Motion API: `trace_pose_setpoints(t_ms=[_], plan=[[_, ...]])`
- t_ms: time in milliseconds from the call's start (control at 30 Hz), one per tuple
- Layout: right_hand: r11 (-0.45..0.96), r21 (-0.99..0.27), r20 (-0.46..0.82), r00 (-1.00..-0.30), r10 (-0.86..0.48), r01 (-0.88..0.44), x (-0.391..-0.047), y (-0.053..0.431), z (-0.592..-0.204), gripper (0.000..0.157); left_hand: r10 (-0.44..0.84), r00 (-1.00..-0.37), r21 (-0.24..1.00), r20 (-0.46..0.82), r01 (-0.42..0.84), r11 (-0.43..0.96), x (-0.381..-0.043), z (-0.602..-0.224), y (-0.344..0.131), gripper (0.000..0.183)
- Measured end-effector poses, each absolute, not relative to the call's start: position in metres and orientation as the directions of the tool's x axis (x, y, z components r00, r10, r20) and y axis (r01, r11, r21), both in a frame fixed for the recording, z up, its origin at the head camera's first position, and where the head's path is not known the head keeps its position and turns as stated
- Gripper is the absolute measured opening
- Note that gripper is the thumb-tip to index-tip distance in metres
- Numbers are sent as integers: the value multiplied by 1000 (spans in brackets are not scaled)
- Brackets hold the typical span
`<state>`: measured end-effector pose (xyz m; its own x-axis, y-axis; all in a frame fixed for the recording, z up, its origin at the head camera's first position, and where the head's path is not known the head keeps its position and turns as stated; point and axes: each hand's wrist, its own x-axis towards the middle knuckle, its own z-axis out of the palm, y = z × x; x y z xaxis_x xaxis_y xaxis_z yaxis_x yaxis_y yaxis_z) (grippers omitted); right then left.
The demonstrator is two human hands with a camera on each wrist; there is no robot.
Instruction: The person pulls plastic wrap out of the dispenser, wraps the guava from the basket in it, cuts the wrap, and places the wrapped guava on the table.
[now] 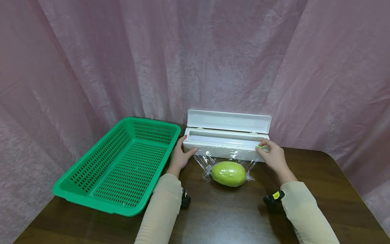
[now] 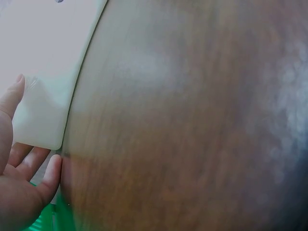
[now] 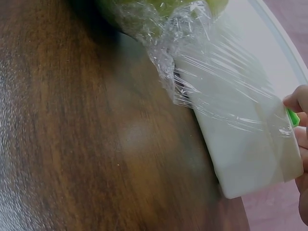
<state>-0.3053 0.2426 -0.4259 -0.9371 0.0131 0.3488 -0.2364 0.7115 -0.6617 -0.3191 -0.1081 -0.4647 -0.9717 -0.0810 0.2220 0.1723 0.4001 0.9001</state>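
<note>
A white cling film dispenser [image 1: 220, 150] stands on the table with its lid [image 1: 228, 122] raised; a roll of film lies inside. My left hand [image 1: 180, 156] holds its left end, thumb on the front face and fingers round the end. At the right end, my right hand [image 1: 273, 156] pinches a small green slider [image 1: 259, 147] on the front edge, also visible in the right wrist view as a green tab [image 3: 292, 117]. In front lies an oval yellow-green fruit [image 1: 228, 174] wrapped in clear cling film [image 3: 180, 48]. The film stretches from the fruit to the dispenser's front edge.
A large green plastic basket [image 1: 134, 211] with slotted walls stands on the left, close to my left forearm. Pink curtains [image 1: 231, 54] hang right behind the dispenser. The brown wooden table [image 1: 219, 220] has a rounded far right corner.
</note>
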Motion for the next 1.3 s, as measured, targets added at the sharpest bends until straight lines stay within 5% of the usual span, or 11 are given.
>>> trace_pose_setpoints(t_ms=[1300], plan=[[632, -743, 290, -957, 8, -220, -301, 251, -422, 17, -90, -972, 909, 219, 169, 382, -319, -464, -108, 75]])
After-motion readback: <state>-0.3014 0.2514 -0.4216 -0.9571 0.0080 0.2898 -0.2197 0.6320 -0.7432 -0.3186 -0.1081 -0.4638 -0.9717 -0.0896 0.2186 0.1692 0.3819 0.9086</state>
